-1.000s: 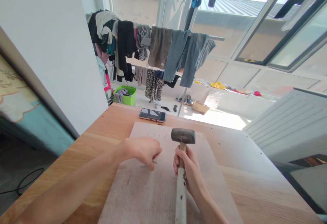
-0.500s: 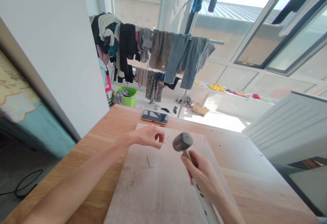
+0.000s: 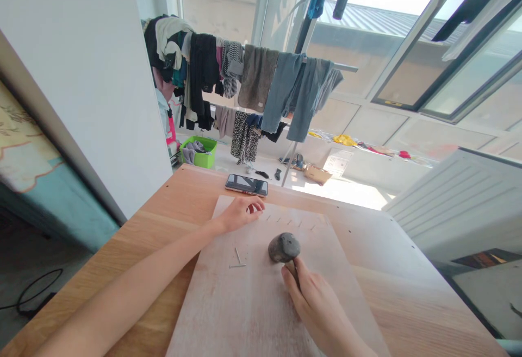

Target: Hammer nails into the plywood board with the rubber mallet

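My right hand (image 3: 314, 297) is wrapped round the handle of a mallet with a dark, blunt head (image 3: 284, 247), held above a pale wooden board (image 3: 244, 308). At the board's far left part is my left hand (image 3: 240, 214), its fingers curved and partly apart. No nail shows clearly between them. Just right of these fingertips, a row of several thin nails (image 3: 289, 223) stands in the board near its far edge. Two loose nails (image 3: 237, 264) lie on the board, nearer to me and left of the mallet.
The board rests on a wooden table (image 3: 408, 292). A phone (image 3: 246, 185) lies beyond its far edge. Past the table are a drying rack with clothes (image 3: 256, 80) and a green basket (image 3: 204, 153). A white panel (image 3: 89, 85) rises on the left.
My left hand has loosened its pinch on a nail and shifted slightly up. The mallet has come down and nearer to me, uncovering the row of nails.
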Tool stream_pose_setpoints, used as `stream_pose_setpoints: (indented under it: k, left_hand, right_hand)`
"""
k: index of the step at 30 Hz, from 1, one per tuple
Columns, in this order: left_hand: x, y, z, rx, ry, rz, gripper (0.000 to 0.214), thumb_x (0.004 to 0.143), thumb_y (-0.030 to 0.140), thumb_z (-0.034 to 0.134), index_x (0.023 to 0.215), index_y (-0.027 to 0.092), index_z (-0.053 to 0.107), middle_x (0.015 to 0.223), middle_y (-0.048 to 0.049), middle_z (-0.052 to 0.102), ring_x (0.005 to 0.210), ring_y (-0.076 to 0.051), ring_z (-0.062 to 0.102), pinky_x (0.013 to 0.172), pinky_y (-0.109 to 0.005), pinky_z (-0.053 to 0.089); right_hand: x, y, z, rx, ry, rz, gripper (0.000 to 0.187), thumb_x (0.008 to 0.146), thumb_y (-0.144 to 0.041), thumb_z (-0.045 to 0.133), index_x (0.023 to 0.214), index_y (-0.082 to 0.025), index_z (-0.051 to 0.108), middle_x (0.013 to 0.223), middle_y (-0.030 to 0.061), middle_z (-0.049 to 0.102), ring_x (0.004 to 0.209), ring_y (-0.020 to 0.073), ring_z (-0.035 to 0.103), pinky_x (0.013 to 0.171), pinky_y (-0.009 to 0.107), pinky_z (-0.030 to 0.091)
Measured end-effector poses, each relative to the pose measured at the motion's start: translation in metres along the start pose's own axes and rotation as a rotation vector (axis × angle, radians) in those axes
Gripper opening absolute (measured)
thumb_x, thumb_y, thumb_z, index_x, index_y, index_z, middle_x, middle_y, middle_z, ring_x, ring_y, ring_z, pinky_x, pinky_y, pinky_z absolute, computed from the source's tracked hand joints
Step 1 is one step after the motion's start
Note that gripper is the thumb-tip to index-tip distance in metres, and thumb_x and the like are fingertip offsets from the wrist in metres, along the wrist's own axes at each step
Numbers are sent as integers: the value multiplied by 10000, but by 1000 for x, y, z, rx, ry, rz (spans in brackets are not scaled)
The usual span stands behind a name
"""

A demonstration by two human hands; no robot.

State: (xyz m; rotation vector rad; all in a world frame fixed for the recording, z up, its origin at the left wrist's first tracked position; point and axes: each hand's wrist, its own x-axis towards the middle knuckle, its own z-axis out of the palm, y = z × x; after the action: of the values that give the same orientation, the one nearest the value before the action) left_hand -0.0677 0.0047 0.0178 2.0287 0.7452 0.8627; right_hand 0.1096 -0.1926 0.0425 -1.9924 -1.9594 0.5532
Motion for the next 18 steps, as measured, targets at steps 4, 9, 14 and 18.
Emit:
stream_pose_setpoints:
  k: [4, 9, 14, 18]
  left_hand:
    - [-1, 0, -2, 8, 2, 13, 104, 811, 198, 621, 886, 167, 685, 813, 2, 694, 655, -97, 553, 630, -203, 438]
    - [-2, -1, -1, 17, -8, 11, 108, 806, 182, 618, 888, 166, 688, 824, 1, 702, 654, -95, 548, 631, -202, 433]
    - [-2, -1, -2, 36, -44, 37, 107, 800, 181, 610, 872, 165, 688, 836, -2, 705, 664, -98, 557, 642, -209, 439]
    - [-2, 0, -2, 37, -43, 19, 121, 802, 208, 618, 887, 164, 691, 861, -15, 716, 685, -109, 574, 651, -221, 454]
  right_hand:
    - [3, -1, -2, -57, -6, 18, 364, 994, -386, 269, 985, -206, 585, 662, 51, 651, 584, 224, 624, 523, 289, 302]
    - [5, 2, 0, 186, -81, 99, 364, 993, -443, 257, 959, -220, 542, 526, -17, 550, 487, 200, 560, 517, 273, 362]
    - [9, 0, 1, 387, -75, 180, 352, 974, -516, 326, 884, -235, 517, 439, -73, 448, 404, 163, 508, 466, 245, 383]
    - [23, -10, -5, 531, -21, 198, 353, 939, -556, 377, 849, -236, 496, 431, -91, 437, 353, 141, 494, 393, 222, 372]
